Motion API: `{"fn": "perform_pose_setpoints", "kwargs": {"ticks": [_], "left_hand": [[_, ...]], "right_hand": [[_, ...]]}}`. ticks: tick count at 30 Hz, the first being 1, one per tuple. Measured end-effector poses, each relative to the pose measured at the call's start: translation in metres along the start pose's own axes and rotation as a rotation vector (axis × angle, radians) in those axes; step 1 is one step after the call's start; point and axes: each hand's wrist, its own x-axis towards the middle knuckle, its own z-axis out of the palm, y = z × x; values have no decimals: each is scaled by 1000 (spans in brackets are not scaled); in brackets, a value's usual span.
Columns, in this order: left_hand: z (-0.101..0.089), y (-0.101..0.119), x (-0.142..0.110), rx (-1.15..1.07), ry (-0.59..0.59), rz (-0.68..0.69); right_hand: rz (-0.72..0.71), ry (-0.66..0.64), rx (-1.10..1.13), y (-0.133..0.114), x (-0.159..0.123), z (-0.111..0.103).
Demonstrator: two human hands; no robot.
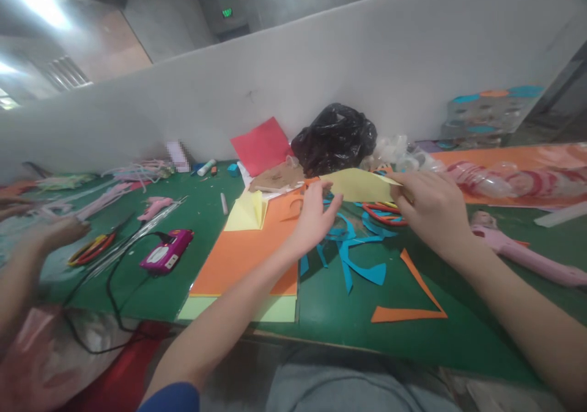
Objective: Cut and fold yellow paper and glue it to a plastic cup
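A sheet of yellow paper (360, 184) is held up above the table between my two hands, bent slightly along its length. My right hand (431, 207) pinches its right end between thumb and fingers. At the left end, my left hand (314, 213) has its fingertips on the paper, the thumb a little apart; part of this grip is hidden. Below my left forearm lies a stack of orange paper (247, 259) with a folded yellow paper (247, 210) on top. Curved blue paper scraps (348, 253) and scissors with red handles (383, 212) lie beneath the held sheet.
Orange scraps (413, 314) lie near the front edge. A pink glue gun (527, 256) is at right, plastic bottles (499, 180) behind it. A black plastic bag (337, 137) and red paper (263, 146) sit by the partition. Left are a purple device (167, 252) with cable and another person's hand (64, 231).
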Motion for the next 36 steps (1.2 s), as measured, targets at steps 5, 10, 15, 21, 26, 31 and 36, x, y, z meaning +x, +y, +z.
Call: {"fn": "perform_pose_setpoints", "kwargs": {"ticks": [5, 10, 15, 21, 26, 31, 36], "left_hand": [[8, 8, 2, -682, -175, -278], [8, 19, 2, -1053, -235, -385], [6, 11, 2, -1177, -195, -460], [6, 13, 4, -1136, 38, -543], [3, 22, 4, -1183, 66, -557], [4, 21, 2, -1213, 18, -550], [7, 24, 0, -1252, 13, -592]], "right_hand": [[-138, 56, 32, -13, -6, -1], [-334, -36, 141, -24, -10, 9], [-437, -78, 206, -30, -12, 17], [-362, -112, 392, -37, -17, 26], [80, -152, 640, -39, -17, 33], [327, -172, 776, -31, -14, 38], [399, -220, 877, -31, -15, 38]]}}
